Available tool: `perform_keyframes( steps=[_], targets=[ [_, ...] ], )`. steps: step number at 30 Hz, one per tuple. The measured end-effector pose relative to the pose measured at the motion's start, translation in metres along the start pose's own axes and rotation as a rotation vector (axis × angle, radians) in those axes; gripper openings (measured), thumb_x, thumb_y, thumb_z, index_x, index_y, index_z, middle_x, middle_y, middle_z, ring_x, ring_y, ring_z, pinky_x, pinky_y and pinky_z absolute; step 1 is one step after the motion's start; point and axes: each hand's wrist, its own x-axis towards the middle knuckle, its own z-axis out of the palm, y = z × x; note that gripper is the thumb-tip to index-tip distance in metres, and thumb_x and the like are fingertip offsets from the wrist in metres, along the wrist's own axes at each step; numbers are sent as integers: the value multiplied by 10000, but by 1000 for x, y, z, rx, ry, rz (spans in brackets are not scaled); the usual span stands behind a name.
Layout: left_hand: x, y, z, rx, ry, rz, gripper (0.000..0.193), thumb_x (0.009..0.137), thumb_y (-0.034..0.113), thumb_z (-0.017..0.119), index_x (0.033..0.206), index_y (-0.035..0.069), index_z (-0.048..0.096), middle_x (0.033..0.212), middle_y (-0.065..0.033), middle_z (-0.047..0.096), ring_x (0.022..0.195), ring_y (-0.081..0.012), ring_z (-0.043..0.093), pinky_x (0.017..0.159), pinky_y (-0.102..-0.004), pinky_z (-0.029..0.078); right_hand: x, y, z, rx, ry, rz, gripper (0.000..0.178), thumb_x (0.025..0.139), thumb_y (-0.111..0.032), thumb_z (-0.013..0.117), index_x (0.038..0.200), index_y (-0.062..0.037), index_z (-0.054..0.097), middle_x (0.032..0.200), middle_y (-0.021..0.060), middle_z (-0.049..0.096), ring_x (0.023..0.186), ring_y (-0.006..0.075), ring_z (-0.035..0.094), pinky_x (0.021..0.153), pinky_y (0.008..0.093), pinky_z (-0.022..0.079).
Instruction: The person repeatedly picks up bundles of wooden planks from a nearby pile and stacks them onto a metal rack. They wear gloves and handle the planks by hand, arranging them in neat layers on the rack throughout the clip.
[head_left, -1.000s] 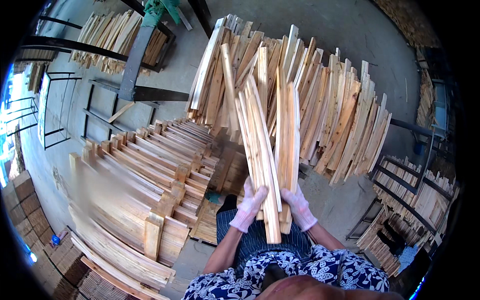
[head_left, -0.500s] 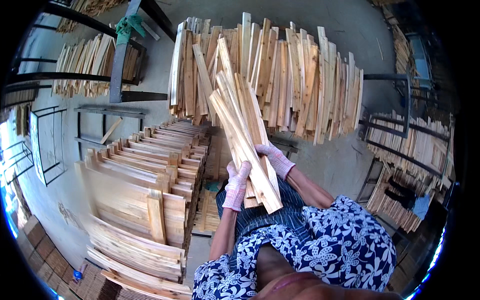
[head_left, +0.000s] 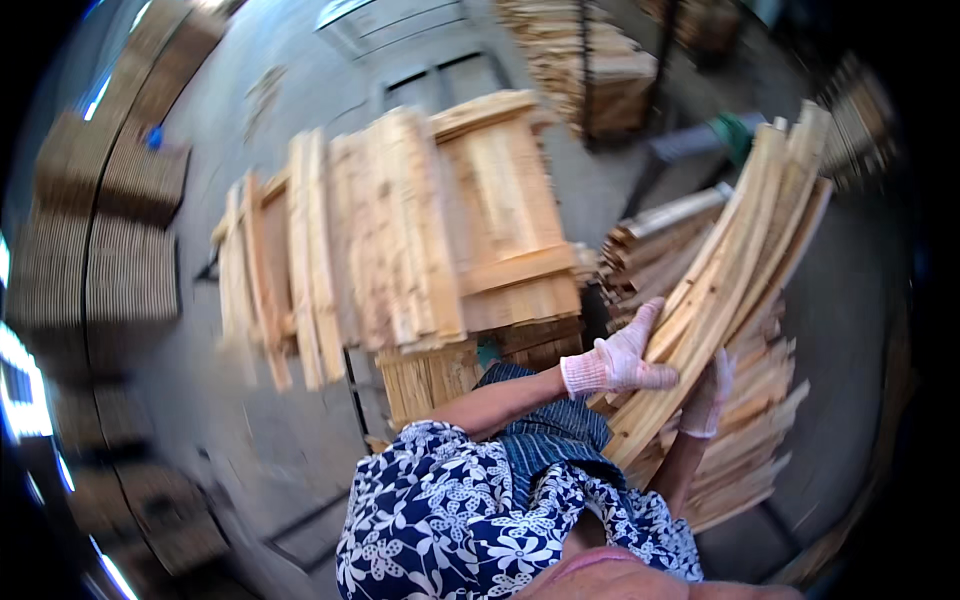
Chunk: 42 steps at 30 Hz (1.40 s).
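A bundle of long, narrow wooden slats (head_left: 735, 270) lies slanted across both my hands, its far end up at the right. My left hand (head_left: 628, 358), in a pale pinkish knit glove, grips the bundle from its left side with the thumb over the top. On the other side my right hand (head_left: 708, 395), gloved alike, holds the slats from beneath; its fingers are mostly hidden behind them. Left of the hands is a stack of wooden panels (head_left: 510, 200), with several loose slats (head_left: 395, 230) laid across its top.
A pile of slats (head_left: 745, 450) lies to the right, partly behind the bundle. Brown stacks of bundled wood (head_left: 130, 270) stand along the far left. Another slat pile (head_left: 600, 70) sits at the back, beside dark metal posts. A metal bar with green cloth (head_left: 735, 135) is at the upper right.
My view has turned left, so the panel stack now lies ahead and the slat pile at the right. Both hands still hold the bundle, which now points to the upper right.
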Motion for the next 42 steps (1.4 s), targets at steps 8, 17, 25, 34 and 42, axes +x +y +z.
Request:
perform_keyframes(
  steps=[8, 17, 25, 34, 42],
  targets=[
    [-107, 92, -126, 50, 451, 244, 1240, 772, 459, 853, 1634, 21, 77, 1606, -225, 311, 1480, -295, 322, 1211, -381, 292, -7, -14, 193, -3, -480, 30, 648, 959, -176, 682, 1516, -12, 395, 1344, 125, 609, 1156, 216, 630, 989, 336, 533],
    [-329, 81, -243, -52, 930, 374, 975, 894, 331, 762, 1619, 36, 181, 1555, -154, 388, 1382, -205, 428, 1149, -315, 371, -108, 76, 416, -524, -1103, -327, 294, 1008, -57, 576, 1273, 29, 667, 1224, 144, 689, 1104, 235, 673, 974, 322, 551],
    [-462, 50, -396, -447, 906, 505, 774, 894, 551, 737, 1476, 109, 482, 1227, -44, 665, 996, -109, 670, 835, -283, 589, -194, 146, 611, -244, -1060, 63, 634, 908, -224, 744, 1397, 55, 453, 1242, 147, 640, 1123, 223, 622, 998, 336, 483],
    [-532, 18, -519, 0, 1063, 24, 985, 870, 574, 700, 1568, -12, 323, 1370, -212, 572, 1251, -270, 571, 1094, -317, 438, -236, 234, 696, -242, -983, 178, 686, 897, -231, 737, 1418, 0, 355, 1205, 141, 623, 1035, 223, 624, 860, 337, 528],
    [-532, 37, -544, 308, 1039, -183, 909, 868, 290, 805, 1607, 105, 307, 1521, -134, 416, 1369, -234, 449, 1148, -337, 398, -221, 165, 681, -677, -900, 140, 696, 816, -310, 781, 1290, 92, 467, 988, 143, 672, 859, 230, 682, 715, 337, 539]
  ],
)
